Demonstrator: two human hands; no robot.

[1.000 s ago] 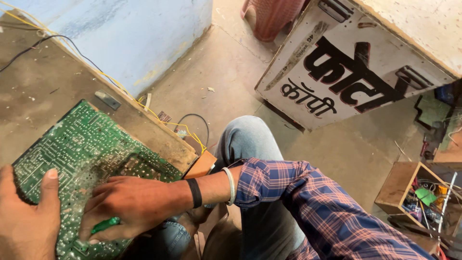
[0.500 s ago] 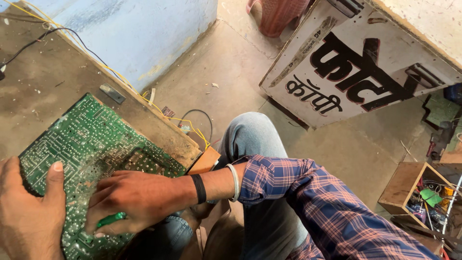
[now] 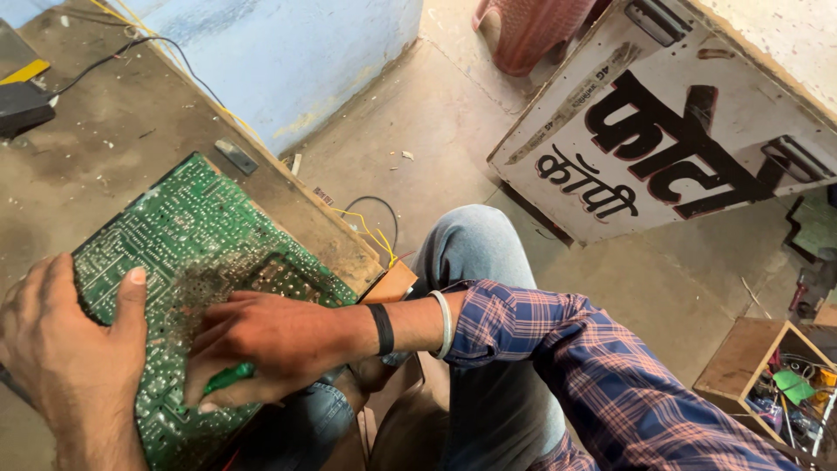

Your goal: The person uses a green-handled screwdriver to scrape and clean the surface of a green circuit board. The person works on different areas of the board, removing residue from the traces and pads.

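A large green circuit board [image 3: 187, 235] lies solder side up on a worn brown bench [image 3: 113, 148]. My left hand [image 3: 65, 358] grips the board's near left edge, thumb pressed on top. My right hand [image 3: 270, 340] rests palm down on the board's near right part, fingers closed around a small green tool [image 3: 228, 378] whose end touches the board. A grey, dusty patch on the board shows just above my right fingers.
A black device [image 3: 22, 105] with a black cable sits at the bench's far left. A white painted sign board [image 3: 671, 131] leans on the floor to the right. A wooden box [image 3: 776, 384] of parts stands at the lower right. My knee [image 3: 475, 249] is under my right forearm.
The view has shifted so the board and both hands sit slightly differently in frame. My hands keep the same hold on the board and the green tool.
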